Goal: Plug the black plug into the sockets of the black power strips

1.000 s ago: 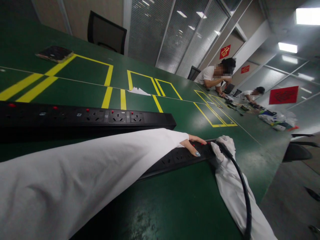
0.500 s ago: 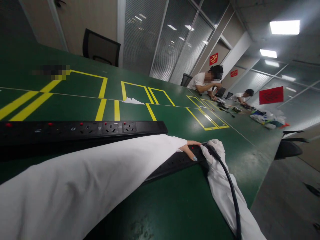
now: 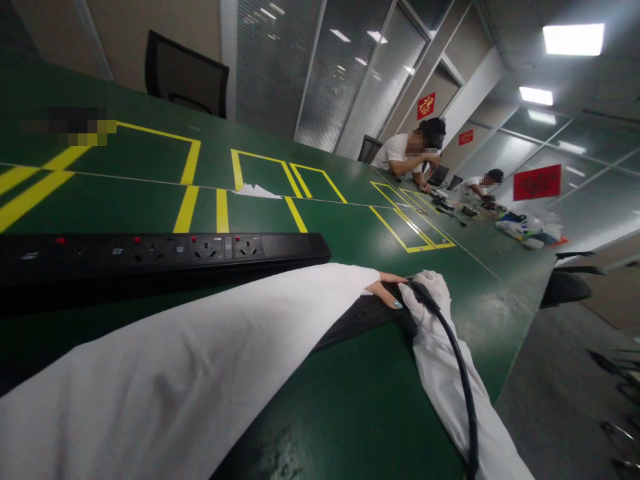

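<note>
A black power strip (image 3: 363, 312) lies slantwise under my left forearm, its right end meeting both hands. My left hand (image 3: 389, 292), bare at thumb and finger below a white sleeve, is wrapped over that end; its other fingers are out of sight. Close against it, my right hand (image 3: 435, 285) in a white glove grips the thick end of a black power cord (image 3: 459, 363). The cord runs back over my right sleeve toward me. How the cord's end meets the strip is hidden by my hands.
Another long black power strip (image 3: 295, 245) lies at left, beyond my forearm. The green table (image 3: 320, 413) bears yellow tape outlines (image 3: 190, 163) and a torn white scrap (image 3: 257, 191). Two people sit at the far end near plastic bags (image 3: 533, 230). Chairs (image 3: 187, 73) stand around.
My left hand has shifted slightly right along the strip, nearer my right hand. The right hand keeps its grip on the cord. The whole view has turned a little.
</note>
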A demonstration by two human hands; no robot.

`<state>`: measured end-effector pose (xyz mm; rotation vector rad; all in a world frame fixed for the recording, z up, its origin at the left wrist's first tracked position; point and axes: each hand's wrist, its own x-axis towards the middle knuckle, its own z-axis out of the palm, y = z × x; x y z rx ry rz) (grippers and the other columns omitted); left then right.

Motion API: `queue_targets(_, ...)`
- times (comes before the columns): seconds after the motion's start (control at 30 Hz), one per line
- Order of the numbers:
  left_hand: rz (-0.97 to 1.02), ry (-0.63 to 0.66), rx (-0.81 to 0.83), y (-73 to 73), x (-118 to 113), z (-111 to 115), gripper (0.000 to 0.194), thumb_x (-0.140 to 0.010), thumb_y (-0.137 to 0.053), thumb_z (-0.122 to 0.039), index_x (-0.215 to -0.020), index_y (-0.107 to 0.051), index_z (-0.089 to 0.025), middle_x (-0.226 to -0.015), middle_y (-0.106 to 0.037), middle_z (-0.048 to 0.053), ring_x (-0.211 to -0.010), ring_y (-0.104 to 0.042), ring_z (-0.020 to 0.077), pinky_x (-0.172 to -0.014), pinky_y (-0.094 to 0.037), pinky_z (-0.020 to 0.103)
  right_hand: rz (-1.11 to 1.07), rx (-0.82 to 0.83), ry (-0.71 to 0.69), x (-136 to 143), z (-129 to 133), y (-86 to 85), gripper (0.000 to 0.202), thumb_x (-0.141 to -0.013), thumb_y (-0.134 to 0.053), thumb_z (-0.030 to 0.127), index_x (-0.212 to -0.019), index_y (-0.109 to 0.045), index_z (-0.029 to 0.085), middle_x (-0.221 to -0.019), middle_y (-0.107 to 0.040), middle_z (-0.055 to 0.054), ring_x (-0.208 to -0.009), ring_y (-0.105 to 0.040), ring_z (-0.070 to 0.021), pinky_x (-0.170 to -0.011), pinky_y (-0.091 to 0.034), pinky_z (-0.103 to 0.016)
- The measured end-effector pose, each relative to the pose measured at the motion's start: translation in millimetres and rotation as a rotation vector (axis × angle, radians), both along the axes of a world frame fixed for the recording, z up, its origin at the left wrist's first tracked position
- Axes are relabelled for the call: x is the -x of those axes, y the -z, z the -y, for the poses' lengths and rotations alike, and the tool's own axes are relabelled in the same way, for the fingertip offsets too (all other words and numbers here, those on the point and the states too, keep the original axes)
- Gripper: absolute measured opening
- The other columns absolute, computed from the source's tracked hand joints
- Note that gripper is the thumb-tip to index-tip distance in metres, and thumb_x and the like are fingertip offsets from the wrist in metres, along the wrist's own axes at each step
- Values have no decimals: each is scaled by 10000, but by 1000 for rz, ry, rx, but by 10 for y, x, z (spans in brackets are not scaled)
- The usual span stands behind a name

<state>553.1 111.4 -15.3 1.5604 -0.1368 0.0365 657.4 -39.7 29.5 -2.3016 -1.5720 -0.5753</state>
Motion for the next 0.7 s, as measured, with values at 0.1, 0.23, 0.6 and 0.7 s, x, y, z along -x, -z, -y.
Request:
queue_targets(0.1,-3,-34,-4,-38,36,14,817,-555,-768,-276,-1297,-448,-151,-1265,-542,36,-1206,-442,273,-1007,-327,283,25,-9,-30,-14,-5,11,279,-888,-504,338,-1109,-541,171,-1125,-547,-59,-956,-560,-182,-808,-485,-361)
queue_targets(0.23,-26,-47,26,-61,69,23,776,-550,-775,-275,-1266,-484,-203,-1215,-579,8,-1173,-481,257,-990,-357,294,62,-26,-53,-63,-23,26,243,-882,-496,379,-966,-588,171,-1002,-580,-44,-893,-559,-164,-778,-474,-330)
queue_targets(0.6,-44,-24,100,11,5,16,850,-494,-799,-300,-1273,-474,-199,-1188,-589,38,-1130,-514,265,-949,-403,320,114,-47,-96,-100,-15,83,277,-851,-519,423,-901,-601,164,-919,-586,-39,-855,-561,-175,-739,-469,-320)
queue_targets(0.7,-30,-33,91,29,-28,14,862,-476,-801,-283,-1268,-480,-165,-1227,-562,52,-1177,-471,270,-985,-364,318,103,-31,-103,-103,-22,84,260,-888,-502,349,-1077,-553,178,-1100,-556,-50,-941,-562,-173,-799,-480,-340)
